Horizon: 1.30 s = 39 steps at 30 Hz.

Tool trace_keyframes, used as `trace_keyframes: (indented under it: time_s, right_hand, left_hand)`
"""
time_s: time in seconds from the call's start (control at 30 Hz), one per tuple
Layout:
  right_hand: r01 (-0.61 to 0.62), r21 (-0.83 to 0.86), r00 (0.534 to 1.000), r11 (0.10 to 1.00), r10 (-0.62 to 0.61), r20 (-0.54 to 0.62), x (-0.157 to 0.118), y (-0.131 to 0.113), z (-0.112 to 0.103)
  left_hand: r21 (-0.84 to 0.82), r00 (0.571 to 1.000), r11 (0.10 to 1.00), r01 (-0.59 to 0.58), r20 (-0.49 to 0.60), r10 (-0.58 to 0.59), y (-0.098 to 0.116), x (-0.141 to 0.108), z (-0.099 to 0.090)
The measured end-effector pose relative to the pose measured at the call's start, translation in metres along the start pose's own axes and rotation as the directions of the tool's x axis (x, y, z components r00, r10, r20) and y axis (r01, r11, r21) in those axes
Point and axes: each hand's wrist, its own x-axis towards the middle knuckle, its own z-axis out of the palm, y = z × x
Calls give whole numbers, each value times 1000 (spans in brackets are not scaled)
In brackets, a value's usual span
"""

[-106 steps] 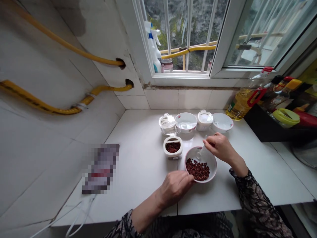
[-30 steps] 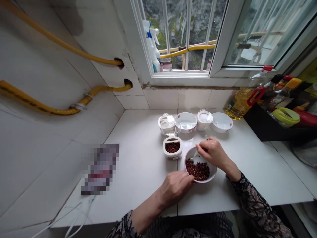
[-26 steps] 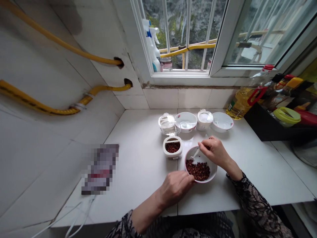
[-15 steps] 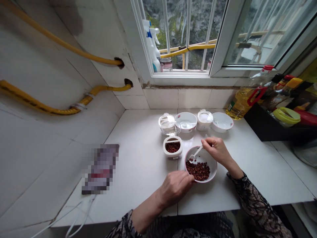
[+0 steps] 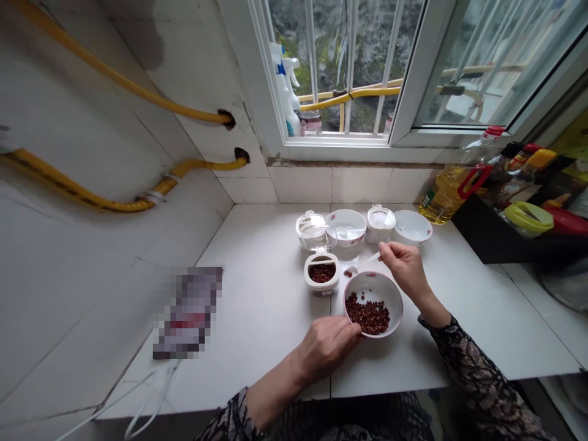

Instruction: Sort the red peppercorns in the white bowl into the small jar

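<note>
My left hand (image 5: 327, 344) grips the near left rim of a white bowl (image 5: 391, 295). Dark red dried peppercorns (image 5: 369, 315) cover the bottom of that bowl. Between the fingertips of my right hand (image 5: 404, 269) is the handle of a small white spoon (image 5: 369, 261), held just past the bowl's far rim. A few peppercorns sit in the spoon's scoop. To the left of the bowl stands a white seasoning jar (image 5: 321, 285) with its clear lid raised and peppercorns inside.
Behind are two more seasoning jars (image 5: 309, 222) (image 5: 380, 225) and two white bowls (image 5: 345, 228) (image 5: 412, 228). An oil bottle (image 5: 443, 193) and a black rack (image 5: 482, 236) of condiments stand at right. A blurred-out item (image 5: 188, 312) lies at left.
My right hand has lifted the spoon out of the bowl and moved it away over the far rim, with a few peppercorns in it. My left hand stays on the bowl.
</note>
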Motion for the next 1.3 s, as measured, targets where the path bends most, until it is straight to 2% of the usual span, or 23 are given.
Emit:
trace_keyframes:
  time_s: [0.07,0.13,0.17,0.23,0.3,0.33,0.4,0.5,0.57,0.63,0.7,0.8,0.87,1.03,1.17,1.3]
  right_hand:
    - [157,-108,983,982,-166,-78,3,-14,4]
    - [338,-236,923,911,-370,-107,4,-26,12]
    - [431,-301,877,850,-474,-82,4,-30,16]
    - [599,-402,768,692,-639,46,4,-35,25]
    - [702,-447,680,555,-710,186,2,-37,31]
    - [719,-456,663,525,-716,221,2,-37,31]
    - [696,-459,685,552,-701,196,1,-36,27]
    - [616,-407,756,674,-651,66,1,-30,11]
    - [586,-369,783,721,-621,31,0,-21,-1]
    - [573,-371,801,731,-596,64,-3,-9,-10]
    - [581,-417,799,699,-586,131,-6,2,-14]
    - [609,-488,779,625,-587,220,-12,13,-11]
    - [618,-487,777,617,-572,263,-15,17,-5]
    - [565,-344,822,750,-476,312,-19,20,3]
    - [445,-305,892,842,-388,231,-19,24,-1]
    - [345,-304,937,888,-308,164,-17,26,-5]
  left_hand:
    - [-1,1000,1000,-1,-6,1,0,0,0]
    - [0,1000,1000,-4,-9,4,0,0,1]
    - [1,1000,1000,-5,-9,5,0,0,1]
    - [5,1000,1000,-5,-10,5,0,0,1]
    - [12,1000,1000,-3,-13,3,0,0,2]
    - [14,1000,1000,-2,-13,2,0,0,2]
    - [16,1000,1000,-1,-13,2,0,0,2]
    - [17,1000,1000,-2,-8,2,0,0,2]
    - [18,1000,1000,0,-4,0,1,0,1]
    - [18,1000,1000,3,1,-3,1,0,0]
    - [17,1000,1000,4,7,-4,1,-1,0]
    - [13,1000,1000,7,14,-7,0,-1,0]
    - [9,1000,1000,9,17,-9,0,-1,0]
    - [-1,1000,1000,8,26,-8,0,-1,0]
    - [-11,1000,1000,6,26,-6,0,-2,0]
    - [-16,1000,1000,6,23,-5,0,-2,0]
